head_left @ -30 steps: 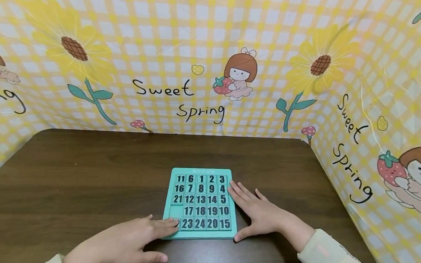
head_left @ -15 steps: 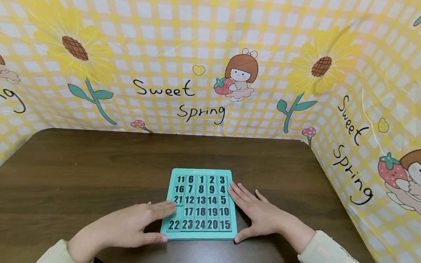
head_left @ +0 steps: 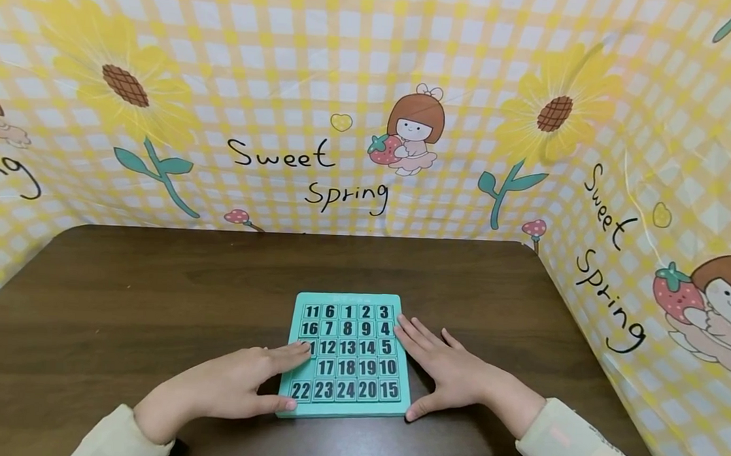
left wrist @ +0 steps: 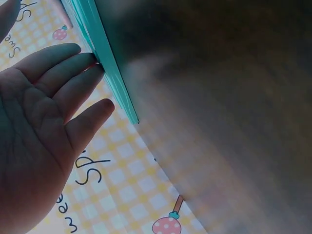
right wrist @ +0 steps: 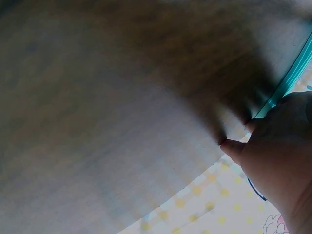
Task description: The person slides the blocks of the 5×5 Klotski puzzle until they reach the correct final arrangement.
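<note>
A turquoise number slide puzzle (head_left: 345,412) lies flat on the table, its tiles printed with black numbers. My left hand (head_left: 230,382) reaches over its left side, fingers extended. The fingertips are on the 21 tile (head_left: 311,349), partly covering its number, and the thumb is at the frame's lower left corner. Below the 21 tile is a vacant slot, partly under the fingers; the 22 tile (head_left: 300,390) sits in the bottom left corner. Flat on the table, my right hand (head_left: 451,371) rests with spread fingers against the puzzle's right edge. The left wrist view shows the puzzle's edge (left wrist: 109,68) beside my fingertips.
The dark wooden table (head_left: 185,281) extends around the puzzle. A yellow checked cloth (head_left: 274,67) with flowers and cartoon figures hangs along the back and both sides.
My left hand has moved from the bottom left tile up to the 21 tile, uncovering the 22. Its thumb has come onto the frame's corner. The right hand stays in place.
</note>
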The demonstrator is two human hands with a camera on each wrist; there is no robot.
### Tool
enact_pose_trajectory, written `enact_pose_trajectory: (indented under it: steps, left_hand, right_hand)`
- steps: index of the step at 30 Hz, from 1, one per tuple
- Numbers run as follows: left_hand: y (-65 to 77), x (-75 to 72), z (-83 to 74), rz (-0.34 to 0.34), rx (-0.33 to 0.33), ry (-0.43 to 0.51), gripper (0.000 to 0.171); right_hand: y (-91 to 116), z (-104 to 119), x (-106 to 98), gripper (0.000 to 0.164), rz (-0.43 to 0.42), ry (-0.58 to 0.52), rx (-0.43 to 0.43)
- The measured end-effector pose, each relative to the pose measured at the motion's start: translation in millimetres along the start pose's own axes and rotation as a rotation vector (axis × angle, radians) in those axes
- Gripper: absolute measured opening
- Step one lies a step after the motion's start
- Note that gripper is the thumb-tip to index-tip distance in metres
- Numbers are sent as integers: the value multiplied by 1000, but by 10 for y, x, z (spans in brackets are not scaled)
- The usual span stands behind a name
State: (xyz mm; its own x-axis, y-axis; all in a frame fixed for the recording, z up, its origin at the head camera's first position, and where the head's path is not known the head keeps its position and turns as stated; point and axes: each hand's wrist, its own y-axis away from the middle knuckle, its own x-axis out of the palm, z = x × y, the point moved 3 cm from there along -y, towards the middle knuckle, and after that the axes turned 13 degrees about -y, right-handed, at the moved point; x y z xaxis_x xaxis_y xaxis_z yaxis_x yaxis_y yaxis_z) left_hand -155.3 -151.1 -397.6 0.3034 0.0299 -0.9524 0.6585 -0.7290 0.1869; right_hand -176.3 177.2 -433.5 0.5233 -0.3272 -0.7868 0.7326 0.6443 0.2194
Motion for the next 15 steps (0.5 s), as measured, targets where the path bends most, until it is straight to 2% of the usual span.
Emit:
enact_pose_trajectory:
  steps: [6,15]
  left_hand:
    - [63,2,-49,0,0,-3,80]
    - [178,41,-181,4,35,-32,75]
  right_hand:
    - [-7,2,1,126,5,-1,1]
    - [4,1,10,126,-5,2,1]
